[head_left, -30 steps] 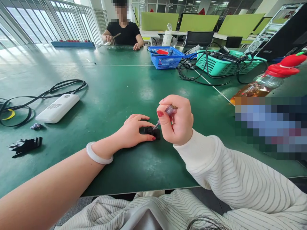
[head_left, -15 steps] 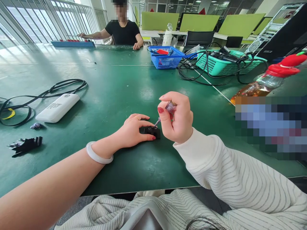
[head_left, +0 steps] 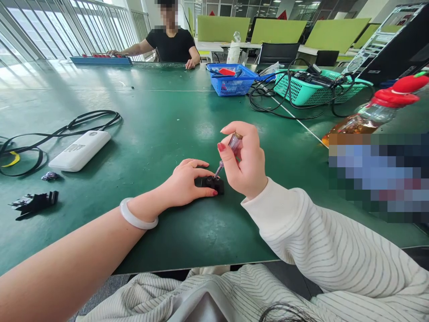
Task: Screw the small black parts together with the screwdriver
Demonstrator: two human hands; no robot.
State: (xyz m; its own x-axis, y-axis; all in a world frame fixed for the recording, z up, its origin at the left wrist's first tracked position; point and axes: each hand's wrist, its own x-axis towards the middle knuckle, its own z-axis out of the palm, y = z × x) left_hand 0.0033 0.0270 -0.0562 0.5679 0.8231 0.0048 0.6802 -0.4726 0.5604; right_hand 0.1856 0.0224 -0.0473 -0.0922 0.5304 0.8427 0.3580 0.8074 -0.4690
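My left hand [head_left: 187, 182] rests on the green table and grips a small black block [head_left: 218, 186] between thumb and fingers. The block's left part is hidden under that hand, and small round details show on its top. My right hand [head_left: 244, 158] is closed round a screwdriver [head_left: 235, 141] with a clear purplish handle. The shaft slants down to the left, and its tip meets the top of the black block near my left fingertips.
At left lie a white power bank [head_left: 80, 150] with a black cable, a small dark lump [head_left: 50, 176] and black pieces [head_left: 35, 204]. A blue basket [head_left: 232, 85], a teal basket [head_left: 295, 91] and a red-capped bottle [head_left: 365, 117] stand right. A person [head_left: 172, 47] sits opposite beside a blue rack [head_left: 100, 61].
My right hand has risen slightly and the screwdriver stands more upright, its tip shifted on the block. My left hand keeps its place. The person opposite has reached an arm to the blue rack.
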